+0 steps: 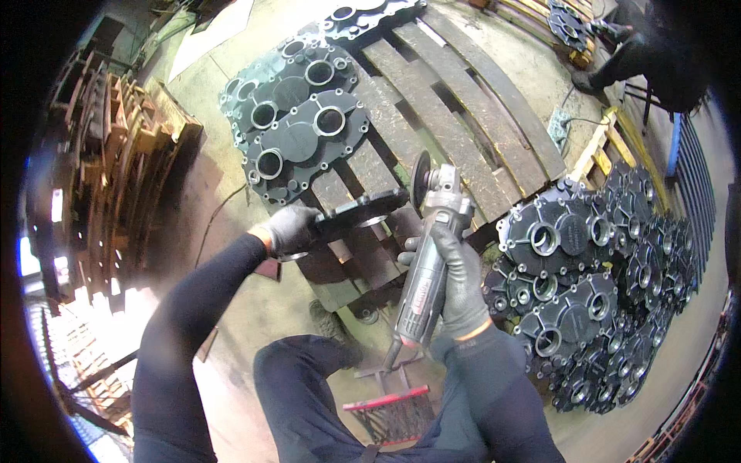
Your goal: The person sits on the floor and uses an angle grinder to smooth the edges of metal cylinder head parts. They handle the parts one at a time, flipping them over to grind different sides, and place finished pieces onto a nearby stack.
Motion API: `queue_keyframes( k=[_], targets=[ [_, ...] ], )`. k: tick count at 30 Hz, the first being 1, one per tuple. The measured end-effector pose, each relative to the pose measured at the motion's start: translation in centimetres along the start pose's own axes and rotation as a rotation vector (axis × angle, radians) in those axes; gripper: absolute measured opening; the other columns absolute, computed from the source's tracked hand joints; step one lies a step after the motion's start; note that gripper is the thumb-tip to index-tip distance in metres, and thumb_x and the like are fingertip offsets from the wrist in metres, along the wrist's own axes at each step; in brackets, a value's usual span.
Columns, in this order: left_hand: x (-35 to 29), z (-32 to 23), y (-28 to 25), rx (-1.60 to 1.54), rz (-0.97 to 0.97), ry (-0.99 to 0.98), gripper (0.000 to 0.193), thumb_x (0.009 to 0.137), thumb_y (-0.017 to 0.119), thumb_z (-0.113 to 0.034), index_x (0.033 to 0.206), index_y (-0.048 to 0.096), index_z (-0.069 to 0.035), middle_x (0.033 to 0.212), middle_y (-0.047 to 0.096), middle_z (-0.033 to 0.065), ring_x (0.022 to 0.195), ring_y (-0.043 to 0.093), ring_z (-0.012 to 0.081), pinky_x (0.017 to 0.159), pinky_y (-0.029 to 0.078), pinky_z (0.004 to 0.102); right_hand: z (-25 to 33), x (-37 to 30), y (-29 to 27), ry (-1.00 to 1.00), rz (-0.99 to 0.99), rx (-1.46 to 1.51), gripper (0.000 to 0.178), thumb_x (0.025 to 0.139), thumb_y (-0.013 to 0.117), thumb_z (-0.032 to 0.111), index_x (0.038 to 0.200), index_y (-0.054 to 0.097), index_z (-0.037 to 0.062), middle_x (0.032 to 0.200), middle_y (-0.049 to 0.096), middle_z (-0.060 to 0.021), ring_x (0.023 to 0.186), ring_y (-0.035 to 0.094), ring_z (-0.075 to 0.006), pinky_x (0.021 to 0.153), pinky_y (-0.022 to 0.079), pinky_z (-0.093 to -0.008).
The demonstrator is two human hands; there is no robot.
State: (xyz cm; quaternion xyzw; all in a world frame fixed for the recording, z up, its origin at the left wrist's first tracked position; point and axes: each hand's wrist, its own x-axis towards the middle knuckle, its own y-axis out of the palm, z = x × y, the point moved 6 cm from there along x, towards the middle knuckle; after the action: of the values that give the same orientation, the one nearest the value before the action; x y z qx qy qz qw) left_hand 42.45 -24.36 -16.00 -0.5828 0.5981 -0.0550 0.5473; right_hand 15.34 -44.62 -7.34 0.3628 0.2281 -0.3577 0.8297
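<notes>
My left hand (295, 228), in a grey glove, grips one end of a dark metal cover plate (363, 210), which is tilted so that its edge faces me. My right hand (457, 278), gloved too, is wrapped round the body of an angle grinder (423, 297). The grinder's disc (419, 181) stands close to the right end of the plate; whether they touch I cannot tell. Beyond my hands, several similar black cover plates (289, 139) with round holes lie on the left part of a wooden pallet (471, 116).
A large heap of black cover plates (571, 309) fills the right side. Stacked wooden pallets (123, 154) stand at the left. A red-edged step or stool (386, 403) is below me. At the upper right another person (648, 58) is by a further pallet. A cable (220, 216) runs along the floor.
</notes>
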Motion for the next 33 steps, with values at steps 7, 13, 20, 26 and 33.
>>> queue_keyframes(
  k=[7, 13, 20, 26, 33],
  targets=[
    [-4.2, -7.2, -0.8, -0.010, 0.123, -0.165, 0.031, 0.089, 0.071, -0.011, 0.119, 0.078, -0.010, 0.110, 0.079, 0.0244, 0.108, 0.075, 0.0449, 0.093, 0.059, 0.0531, -1.5, -3.6, -7.2, 0.056, -0.140, 0.312, 0.076, 0.095, 0.086, 0.056, 0.141, 0.063, -0.0004, 0.110, 0.078, -0.0134, 0.094, 0.080, -0.0267, 0.080, 0.067, -0.0373],
    [-15.3, -15.0, -13.8, -0.165, 0.168, -0.279, 0.031, 0.086, 0.081, -0.022, 0.115, 0.077, -0.012, 0.106, 0.079, 0.0222, 0.102, 0.076, 0.0434, 0.090, 0.059, 0.0512, 4.2, -13.2, -10.0, 0.153, -0.105, 0.734, 0.064, 0.101, 0.081, 0.049, 0.140, 0.060, 0.0017, 0.109, 0.073, -0.0113, 0.092, 0.076, -0.0237, 0.086, 0.067, -0.0354],
    [-20.7, -25.1, -33.2, -0.223, -0.017, -0.298, 0.046, 0.089, 0.094, -0.029, 0.129, 0.079, -0.012, 0.102, 0.084, 0.0109, 0.093, 0.078, 0.0155, 0.089, 0.061, 0.0363, 16.2, -20.6, -14.1, 0.096, -0.325, 0.538, 0.054, 0.105, 0.076, 0.050, 0.131, 0.067, 0.0043, 0.107, 0.075, -0.0106, 0.088, 0.075, -0.0242, 0.081, 0.065, -0.0358],
    [-18.4, -24.2, -41.8, -0.436, -0.240, -0.407, 0.030, 0.093, 0.080, -0.014, 0.120, 0.080, -0.003, 0.102, 0.083, 0.0138, 0.094, 0.077, 0.0158, 0.091, 0.060, 0.0382, 24.4, -17.3, -12.8, 0.035, -0.288, 0.471, 0.065, 0.098, 0.083, 0.057, 0.131, 0.063, 0.0040, 0.101, 0.073, -0.0088, 0.086, 0.075, -0.0217, 0.073, 0.066, -0.0345],
    [-3.4, -16.4, -47.1, -0.437, -0.190, -0.392, 0.037, 0.087, 0.075, -0.007, 0.123, 0.076, 0.000, 0.102, 0.082, 0.0154, 0.096, 0.077, 0.0195, 0.091, 0.060, 0.0390, 27.9, -9.6, -12.2, 0.160, -0.423, 0.621, 0.056, 0.102, 0.080, 0.052, 0.125, 0.069, 0.0012, 0.105, 0.075, -0.0118, 0.092, 0.074, -0.0259, 0.083, 0.065, -0.0378]
  ],
)
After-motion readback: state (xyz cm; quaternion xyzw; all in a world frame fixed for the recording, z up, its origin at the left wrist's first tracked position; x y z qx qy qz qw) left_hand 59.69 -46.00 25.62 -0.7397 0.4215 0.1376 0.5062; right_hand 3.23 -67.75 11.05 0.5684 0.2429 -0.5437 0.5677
